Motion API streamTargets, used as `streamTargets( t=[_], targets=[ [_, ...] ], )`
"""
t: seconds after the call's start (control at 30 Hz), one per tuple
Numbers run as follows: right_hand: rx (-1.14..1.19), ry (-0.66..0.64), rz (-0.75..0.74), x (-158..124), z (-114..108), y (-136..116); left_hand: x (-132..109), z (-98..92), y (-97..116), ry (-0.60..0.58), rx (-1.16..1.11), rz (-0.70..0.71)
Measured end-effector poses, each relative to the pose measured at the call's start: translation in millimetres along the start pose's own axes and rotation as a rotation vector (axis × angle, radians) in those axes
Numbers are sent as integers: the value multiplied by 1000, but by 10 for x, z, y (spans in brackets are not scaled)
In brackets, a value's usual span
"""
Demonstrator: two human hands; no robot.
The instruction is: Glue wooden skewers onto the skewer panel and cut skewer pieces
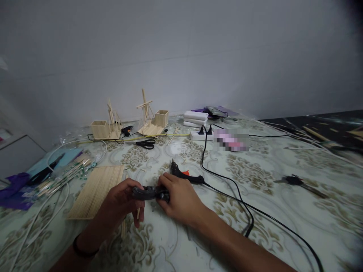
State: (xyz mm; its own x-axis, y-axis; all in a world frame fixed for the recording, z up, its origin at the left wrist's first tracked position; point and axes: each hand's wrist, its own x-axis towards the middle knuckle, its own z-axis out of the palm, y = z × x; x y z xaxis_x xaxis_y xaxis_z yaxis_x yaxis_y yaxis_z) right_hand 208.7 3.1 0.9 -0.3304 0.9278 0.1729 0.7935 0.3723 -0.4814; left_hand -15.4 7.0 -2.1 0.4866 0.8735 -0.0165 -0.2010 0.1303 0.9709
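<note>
Over the near part of the table, my right hand point(180, 194) is closed around dark pliers point(149, 193), whose exact type is blurred. My left hand point(117, 204) is curled at the other end of the pliers, its thumb and fingers close to them. A short thin wooden stick point(138, 213) sticks down from the left fingers. A flat panel of wooden sticks point(96, 192) lies left of my left hand. Just beyond my right hand rests a black glue gun point(187, 175) with an orange trigger.
Two wooden stick models point(100, 130) point(161, 119) stand at the back, near black scissors point(146, 144). A power strip point(194, 135) has black cords running rightward and toward me. Bagged sticks point(69, 172) lie left; a dark metal tool point(295, 181) lies right.
</note>
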Motion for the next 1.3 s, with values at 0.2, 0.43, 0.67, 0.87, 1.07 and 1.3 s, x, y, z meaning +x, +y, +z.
streamTargets(
  t=[0.2,0.43,0.67,0.87,1.07,1.3],
  targets=[
    [6,-5,-15,1,-16,-4,4,25,22,17,0,19],
    [14,-15,-29,0,-21,1,2,30,35,4,-3,18],
    [13,-28,-39,-5,-17,-15,-2,38,26,3,16,-9],
    [16,-38,-39,-9,-20,-27,7,-16,-37,-38,-9,0],
    [23,-41,-44,-16,-26,-37,22,-27,-44,-35,8,2],
    [25,-33,-45,-13,-14,-30,35,-55,-54,-35,61,-14]
  ],
)
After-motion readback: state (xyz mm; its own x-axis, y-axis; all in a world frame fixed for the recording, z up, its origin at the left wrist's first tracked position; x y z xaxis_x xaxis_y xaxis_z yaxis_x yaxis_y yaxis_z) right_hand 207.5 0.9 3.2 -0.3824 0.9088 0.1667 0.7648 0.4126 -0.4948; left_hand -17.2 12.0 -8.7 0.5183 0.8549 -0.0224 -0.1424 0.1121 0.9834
